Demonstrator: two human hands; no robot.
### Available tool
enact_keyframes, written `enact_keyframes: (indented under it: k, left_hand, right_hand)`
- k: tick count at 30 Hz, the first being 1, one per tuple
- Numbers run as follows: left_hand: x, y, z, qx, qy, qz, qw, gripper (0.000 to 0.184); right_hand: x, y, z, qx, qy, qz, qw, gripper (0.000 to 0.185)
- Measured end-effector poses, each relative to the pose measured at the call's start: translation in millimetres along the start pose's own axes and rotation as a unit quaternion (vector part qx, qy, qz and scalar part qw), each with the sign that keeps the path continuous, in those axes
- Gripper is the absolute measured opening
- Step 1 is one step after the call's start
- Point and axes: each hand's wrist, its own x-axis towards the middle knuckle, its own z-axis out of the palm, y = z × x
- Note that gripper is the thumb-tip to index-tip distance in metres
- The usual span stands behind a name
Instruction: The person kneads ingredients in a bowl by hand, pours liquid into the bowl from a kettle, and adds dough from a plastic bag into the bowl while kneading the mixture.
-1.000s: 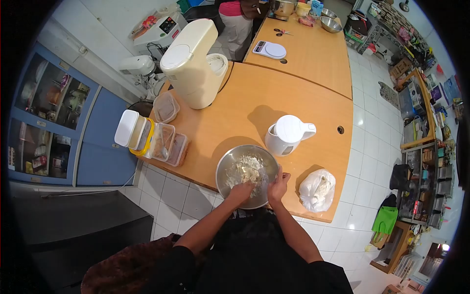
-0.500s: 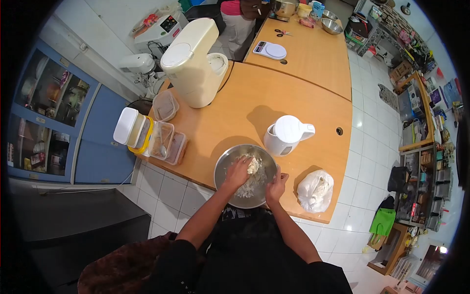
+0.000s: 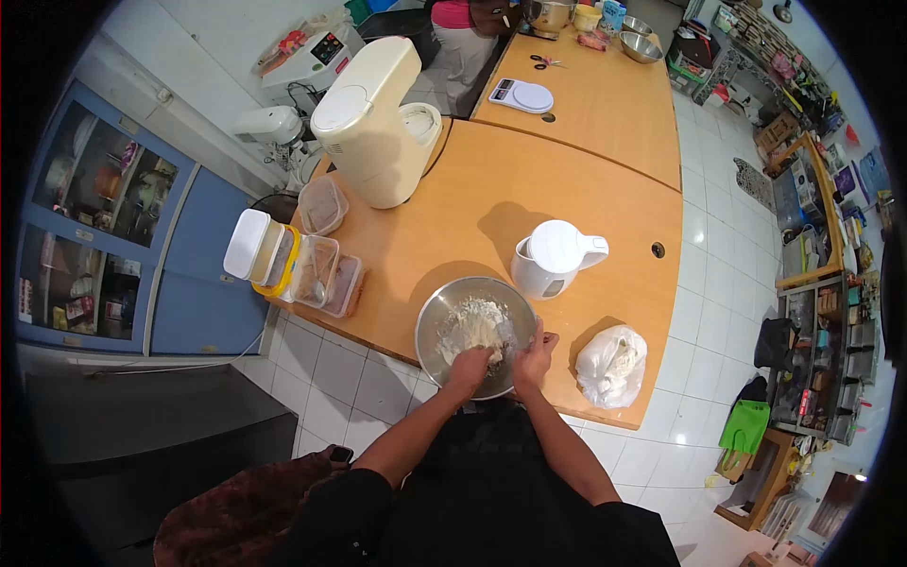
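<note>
At the bowl [image 3: 430, 333], the left hand [image 3: 470, 369] touches dough [image 3: 480, 328], grip unclear; the right hand [image 3: 533, 363] clasps the rim [image 3: 475, 278].

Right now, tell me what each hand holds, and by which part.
Right hand: the metal bowl, by its right rim. Left hand: in the floury mixture; whether it grips any cannot be told.

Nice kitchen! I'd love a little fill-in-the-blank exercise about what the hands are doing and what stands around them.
1. The ____ hand is in the pale, floury mixture.
2. The ____ hand holds the round, silver-coloured metal bowl by its rim.
3. The lidded jug with a side handle is mainly ____.
4. One stacked plastic container has a bright ____ band.

Missing words: left; right; white; yellow.
</note>
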Motion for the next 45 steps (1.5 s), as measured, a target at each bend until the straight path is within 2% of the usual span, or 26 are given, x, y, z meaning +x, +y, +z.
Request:
enact_keyframes:
  k: [5,8,11,14,17,20,23,26,32,35,38,41,44,45]
  left_hand:
    - [-14,-9,-14,-0.02,-0.052,0.024,0.998,0.045]
    - [-18,6,-52,-0.024,-0.09,0.015,0.996,0.05]
    - [-5,4,-81,-0.085,-0.049,0.041,0.994,0.06]
    - [5,26,-130,-0.098,0.056,0.114,0.987,0.067]
    - [26,29,-125,-0.038,0.117,0.123,0.985,0.077]
    - [35,14,-75,-0.004,0.009,0.055,0.998,0.082]
    - [17,-13,-2,0.142,-0.131,0.023,0.981,0.085]
    - [3,-15,22,0.151,-0.089,0.014,0.984,0.084]
    - [-6,-7,-2,0.072,-0.125,0.016,0.989,0.076]
    - [-14,0,-23,0.008,-0.13,-0.021,0.991,0.073]
    - [-19,-1,-24,0.027,-0.071,-0.054,0.996,0.07]
    - [-18,15,-47,0.061,0.076,-0.028,0.995,0.075]
    - [12,4,-59,0.02,0.11,0.005,0.994,0.08]
    - [25,-7,-55,0.033,0.08,0.019,0.996,0.082]
  right_hand:
    - [2,12,8,-0.019,0.015,-0.011,1.0,0.07]
    - [1,10,3,-0.016,-0.002,0.02,1.0,0.07]
    - [3,6,0,-0.012,-0.02,-0.003,1.0,0.071]
    - [4,1,1,-0.027,-0.012,0.008,1.0,0.073]
    - [4,5,3,-0.002,-0.011,-0.009,1.0,0.074]
    - [2,1,-4,0.038,-0.009,-0.025,0.999,0.076]
    - [4,5,2,0.003,0.015,-0.033,0.999,0.076]
    - [3,5,-1,-0.01,0.0,-0.029,1.0,0.077]
    - [1,6,-4,0.012,-0.029,-0.001,1.0,0.074]
    - [1,14,2,0.01,0.0,-0.011,1.0,0.079]
    - [0,7,-1,0.015,0.011,-0.024,1.0,0.081]
    - [1,12,7,0.012,0.018,-0.024,0.999,0.081]
    - [5,11,5,0.015,0.013,-0.034,0.999,0.081]
    - [3,10,3,0.01,0.01,-0.034,0.999,0.081]
